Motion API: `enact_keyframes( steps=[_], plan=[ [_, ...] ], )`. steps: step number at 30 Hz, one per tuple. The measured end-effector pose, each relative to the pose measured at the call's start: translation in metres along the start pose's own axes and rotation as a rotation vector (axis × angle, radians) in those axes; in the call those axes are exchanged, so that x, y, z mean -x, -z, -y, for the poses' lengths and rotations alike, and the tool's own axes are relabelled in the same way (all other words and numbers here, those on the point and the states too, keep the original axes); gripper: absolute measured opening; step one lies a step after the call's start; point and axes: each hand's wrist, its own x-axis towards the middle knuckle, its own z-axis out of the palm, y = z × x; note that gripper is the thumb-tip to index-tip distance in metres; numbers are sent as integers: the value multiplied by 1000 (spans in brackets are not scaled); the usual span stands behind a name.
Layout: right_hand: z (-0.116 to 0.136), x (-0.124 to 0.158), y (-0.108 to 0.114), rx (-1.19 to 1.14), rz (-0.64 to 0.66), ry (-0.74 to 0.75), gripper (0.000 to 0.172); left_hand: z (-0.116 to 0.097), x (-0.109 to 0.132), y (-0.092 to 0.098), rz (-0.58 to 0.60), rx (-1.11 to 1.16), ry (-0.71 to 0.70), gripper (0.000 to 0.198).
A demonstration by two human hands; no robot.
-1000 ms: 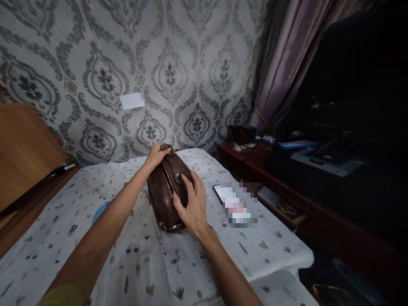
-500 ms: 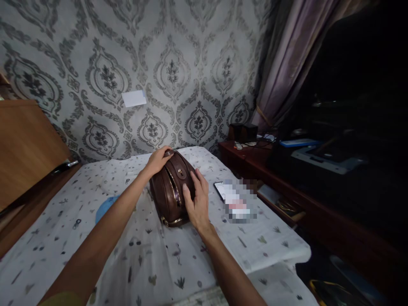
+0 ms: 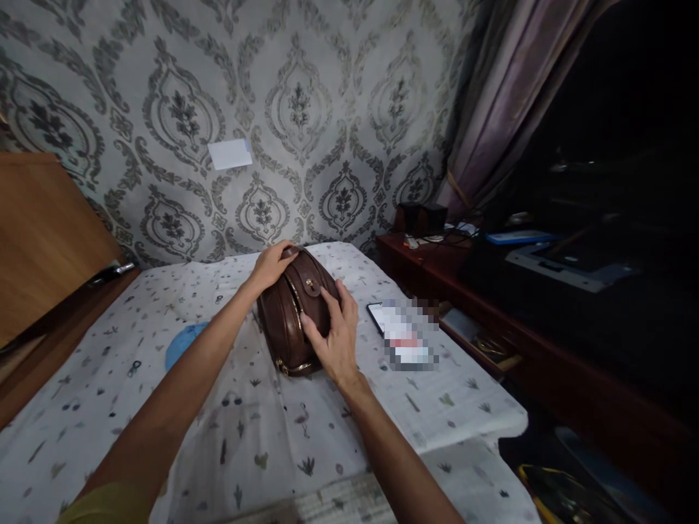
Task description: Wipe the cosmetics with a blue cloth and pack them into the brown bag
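Observation:
A brown leather handbag with gold zips and a small metal clasp on its flap lies on the bed, tilted. One zip along its side is partly undone, leaving a narrow dark gap. My left hand grips the bag's far upper end, the fingers partly hidden behind it. On the bag's right side, my right hand holds the leather, thumb by the open zip and fingers near the clasp. What is inside the bag cannot be seen.
A phone, partly blurred out, lies right of the bag. A blue rounded item is half hidden behind my left forearm. The patterned bedsheet covers the bed. At right stands a dark red desk with an open drawer.
My right thumb has come down onto the zip opening, and the fingers have shifted towards the clasp. My left hand stays on the far end. The view has tilted slightly.

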Motion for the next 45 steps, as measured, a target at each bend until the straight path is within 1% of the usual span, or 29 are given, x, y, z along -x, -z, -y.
enact_keyframes(
  steps=[7,11,15,17,21,23,28,34,37,39,42,45],
  plan=[
    [0,2,-1,58,-3,62,48,1,-4,0,-3,10,0,23],
    [2,2,0,64,2,66,48,0,-6,4,11,20,9,23],
    [7,2,2,77,24,50,55,-3,-8,7,15,36,21,24],
    [10,3,3,90,41,71,58,-5,-10,7,11,48,25,23],
    [13,5,3,133,52,145,50,-5,-16,5,-14,72,54,17],
    [13,5,2,143,35,164,47,-4,-20,3,-46,88,80,21],
    [12,5,0,163,12,171,46,-1,-28,-6,-124,181,144,27],
    [13,4,0,171,8,173,45,-2,-19,-9,-132,303,146,35],
    [13,5,0,179,16,167,45,-1,-17,-4,-105,326,135,38],
    [13,5,0,182,15,165,45,3,-18,2,-101,320,129,35],
    [12,5,1,182,8,176,44,16,-22,15,-129,271,146,33],
    [12,5,1,187,15,183,44,32,-21,26,-148,179,198,27]
  ],
)
